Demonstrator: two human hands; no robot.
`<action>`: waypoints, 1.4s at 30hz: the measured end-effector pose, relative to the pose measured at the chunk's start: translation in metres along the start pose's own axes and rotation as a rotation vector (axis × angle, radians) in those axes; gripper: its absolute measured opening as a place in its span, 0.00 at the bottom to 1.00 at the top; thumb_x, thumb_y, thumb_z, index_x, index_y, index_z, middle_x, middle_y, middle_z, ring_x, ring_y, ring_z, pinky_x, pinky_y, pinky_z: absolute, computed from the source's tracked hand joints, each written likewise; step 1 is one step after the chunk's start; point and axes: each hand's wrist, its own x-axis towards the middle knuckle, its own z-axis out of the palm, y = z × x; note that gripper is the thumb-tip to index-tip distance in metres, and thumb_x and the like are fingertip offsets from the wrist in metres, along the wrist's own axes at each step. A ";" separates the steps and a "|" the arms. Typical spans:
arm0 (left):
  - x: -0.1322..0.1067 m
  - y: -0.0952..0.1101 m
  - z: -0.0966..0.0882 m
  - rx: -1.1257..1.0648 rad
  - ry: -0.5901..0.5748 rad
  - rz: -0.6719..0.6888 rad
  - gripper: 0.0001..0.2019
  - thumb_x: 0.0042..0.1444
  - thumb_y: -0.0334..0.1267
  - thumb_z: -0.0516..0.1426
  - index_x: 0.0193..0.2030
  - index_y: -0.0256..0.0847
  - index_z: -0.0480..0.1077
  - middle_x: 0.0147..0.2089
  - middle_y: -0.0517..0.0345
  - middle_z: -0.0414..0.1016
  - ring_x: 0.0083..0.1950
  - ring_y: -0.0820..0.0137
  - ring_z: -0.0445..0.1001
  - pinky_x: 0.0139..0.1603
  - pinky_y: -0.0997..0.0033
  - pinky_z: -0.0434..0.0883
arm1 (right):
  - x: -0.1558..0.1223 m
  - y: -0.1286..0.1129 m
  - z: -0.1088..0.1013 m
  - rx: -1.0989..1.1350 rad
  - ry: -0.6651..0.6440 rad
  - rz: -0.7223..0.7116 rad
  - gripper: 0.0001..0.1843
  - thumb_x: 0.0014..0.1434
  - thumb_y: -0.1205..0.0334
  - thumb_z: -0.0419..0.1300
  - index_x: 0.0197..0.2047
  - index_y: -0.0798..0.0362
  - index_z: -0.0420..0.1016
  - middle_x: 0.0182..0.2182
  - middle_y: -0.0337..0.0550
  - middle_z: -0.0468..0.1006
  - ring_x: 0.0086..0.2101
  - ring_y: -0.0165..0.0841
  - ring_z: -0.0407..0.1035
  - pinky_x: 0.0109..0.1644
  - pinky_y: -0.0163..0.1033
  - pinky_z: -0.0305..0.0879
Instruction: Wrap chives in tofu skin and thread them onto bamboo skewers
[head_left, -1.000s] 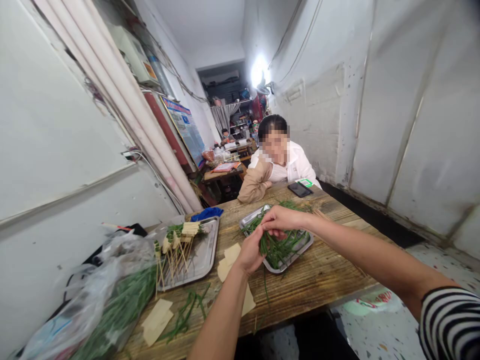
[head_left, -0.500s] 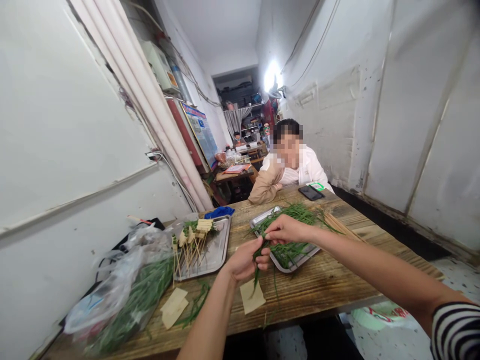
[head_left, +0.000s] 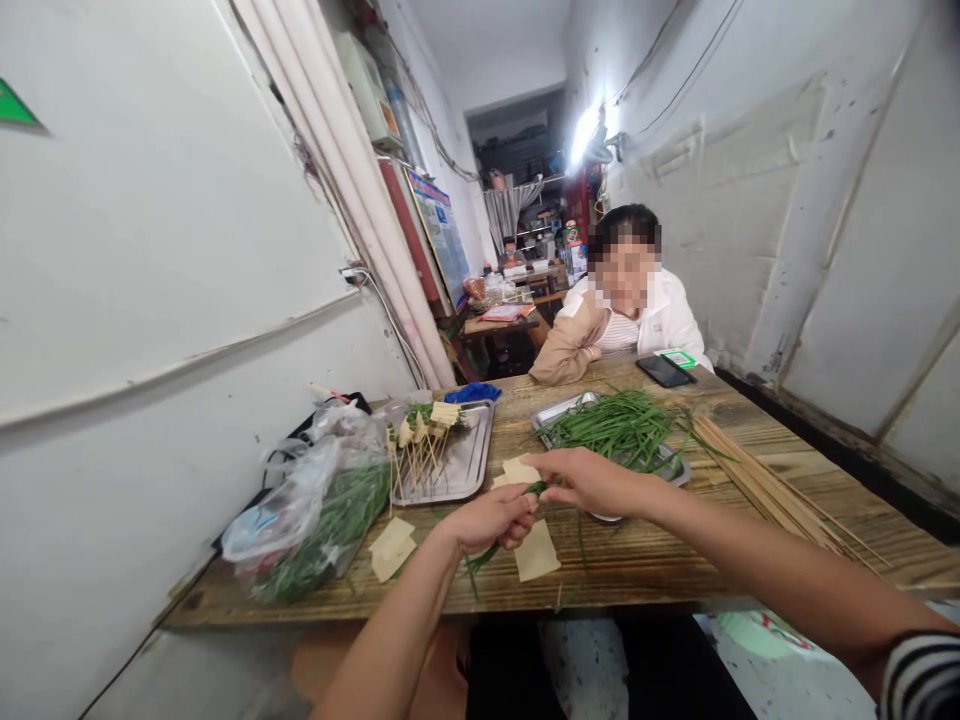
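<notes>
My left hand (head_left: 491, 522) is closed around a small bunch of green chives (head_left: 484, 560), whose ends hang out below the fist. My right hand (head_left: 600, 482) meets it from the right, with its thumb and forefinger at the bunch's upper end; its other fingers are partly hidden. Just beneath the hands lies a pale yellow tofu-skin sheet (head_left: 538, 552), and more sheets (head_left: 521, 468) lie behind them. Past my right hand, a metal tray (head_left: 555, 408) carries a heap of loose chives (head_left: 619, 425).
At left, a second metal tray (head_left: 480, 450) holds several skewered rolls (head_left: 424, 428). Beside it are a plastic bag of greens (head_left: 322, 530) and loose sheets (head_left: 391, 550). Bamboo skewers (head_left: 765, 480) lie at right. A person (head_left: 619, 300) sits opposite, near a phone (head_left: 665, 371).
My hands have come lower over the table, away from the chive tray, with the bunch still in my left hand. The right forefinger has stretched out. The view has shifted.
</notes>
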 end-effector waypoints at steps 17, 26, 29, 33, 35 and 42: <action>-0.037 -0.021 -0.035 0.149 -0.015 0.008 0.21 0.53 0.53 0.57 0.40 0.34 0.68 0.25 0.66 0.55 0.22 0.81 0.49 0.23 0.76 0.45 | 0.009 -0.006 0.040 -0.115 -0.057 -0.055 0.17 0.65 0.66 0.47 0.36 0.56 0.77 0.29 0.45 0.74 0.31 0.30 0.67 0.35 0.32 0.59; -0.043 -0.052 -0.039 -0.062 0.165 0.074 0.19 0.50 0.51 0.61 0.36 0.36 0.65 0.24 0.70 0.52 0.22 0.82 0.48 0.23 0.78 0.46 | 0.017 0.013 0.057 -0.092 0.066 0.113 0.13 0.56 0.72 0.53 0.36 0.55 0.79 0.30 0.46 0.77 0.31 0.32 0.70 0.37 0.33 0.61; -0.035 -0.061 -0.029 -0.251 0.371 0.219 0.17 0.50 0.49 0.61 0.31 0.39 0.61 0.25 0.67 0.61 0.22 0.82 0.58 0.23 0.80 0.55 | 0.018 0.014 0.064 -0.061 0.147 0.188 0.12 0.56 0.71 0.55 0.37 0.56 0.80 0.29 0.46 0.78 0.31 0.33 0.70 0.37 0.34 0.62; -0.021 -0.067 -0.015 -0.406 0.639 0.368 0.15 0.53 0.49 0.59 0.35 0.39 0.63 0.36 0.53 0.75 0.35 0.70 0.75 0.41 0.67 0.71 | 0.016 0.008 0.081 0.060 0.264 0.284 0.13 0.55 0.70 0.55 0.40 0.55 0.80 0.28 0.44 0.79 0.28 0.31 0.70 0.35 0.33 0.62; -0.012 -0.070 -0.008 -0.467 0.734 0.413 0.14 0.55 0.48 0.58 0.39 0.39 0.65 0.39 0.50 0.77 0.40 0.67 0.77 0.50 0.62 0.70 | 0.015 0.004 0.094 0.116 0.313 0.315 0.14 0.55 0.70 0.54 0.39 0.55 0.80 0.27 0.43 0.78 0.26 0.31 0.69 0.34 0.33 0.62; -0.006 -0.093 -0.007 -0.471 0.977 0.402 0.14 0.58 0.43 0.54 0.48 0.39 0.66 0.54 0.44 0.72 0.59 0.62 0.68 0.62 0.56 0.61 | 0.015 0.001 0.112 0.100 0.398 0.370 0.13 0.57 0.70 0.53 0.37 0.55 0.80 0.27 0.44 0.78 0.28 0.32 0.70 0.35 0.34 0.63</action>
